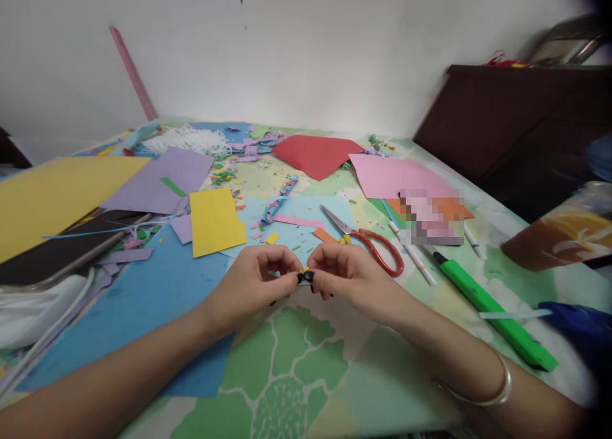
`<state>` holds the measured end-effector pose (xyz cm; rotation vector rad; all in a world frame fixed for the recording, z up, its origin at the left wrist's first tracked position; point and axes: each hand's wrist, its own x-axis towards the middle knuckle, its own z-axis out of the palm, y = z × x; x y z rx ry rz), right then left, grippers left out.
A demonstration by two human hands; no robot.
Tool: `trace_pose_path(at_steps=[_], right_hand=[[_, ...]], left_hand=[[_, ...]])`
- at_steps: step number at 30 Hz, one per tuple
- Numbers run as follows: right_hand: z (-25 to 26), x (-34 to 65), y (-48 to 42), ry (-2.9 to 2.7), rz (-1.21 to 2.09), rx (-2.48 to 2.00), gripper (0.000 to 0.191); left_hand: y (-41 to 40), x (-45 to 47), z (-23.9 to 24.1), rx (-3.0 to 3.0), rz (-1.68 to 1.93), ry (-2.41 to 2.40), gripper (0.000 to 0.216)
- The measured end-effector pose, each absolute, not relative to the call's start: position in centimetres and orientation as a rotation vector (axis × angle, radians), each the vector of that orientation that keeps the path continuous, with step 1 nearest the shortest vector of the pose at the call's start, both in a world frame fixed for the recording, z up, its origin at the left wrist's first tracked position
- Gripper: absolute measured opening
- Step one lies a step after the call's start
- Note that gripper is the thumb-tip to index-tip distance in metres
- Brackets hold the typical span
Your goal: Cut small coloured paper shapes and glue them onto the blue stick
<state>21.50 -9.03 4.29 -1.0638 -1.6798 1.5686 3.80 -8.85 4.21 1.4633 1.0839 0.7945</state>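
My left hand (pixel 255 280) and my right hand (pixel 347 273) meet just above the table near its front middle. Both pinch one tiny black and yellow paper piece (pixel 306 276) between their fingertips. The fingers of each hand are curled closed around it. A silver bangle (pixel 497 391) sits on my right wrist. Red-handled scissors (pixel 370 241) lie just beyond my right hand, blades pointing away to the left.
Coloured paper sheets cover the table: yellow (pixel 52 194), purple (pixel 160 181), red (pixel 318 153), pink (pixel 396 174), blue (pixel 143 299). A green marker (pixel 492 315) and white pens (pixel 414 254) lie at right. Paper scraps (pixel 239 165) litter the back. A dark cabinet (pixel 516 127) stands at right.
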Motion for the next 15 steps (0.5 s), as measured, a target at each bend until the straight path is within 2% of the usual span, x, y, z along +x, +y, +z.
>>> trace_pose_path(at_steps=[5,15], right_hand=[[4.35,21.45,-9.08,-1.646,1.576,-1.056,0.001],[4.16,20.92,-9.32,-1.647,1.391,-1.088,0.005]], left_hand=[[-8.82,3.76,4.12,1.408,0.795,1.039,0.004],[-8.75,3.79,4.17,1.4,0.857,1.041,0.005]])
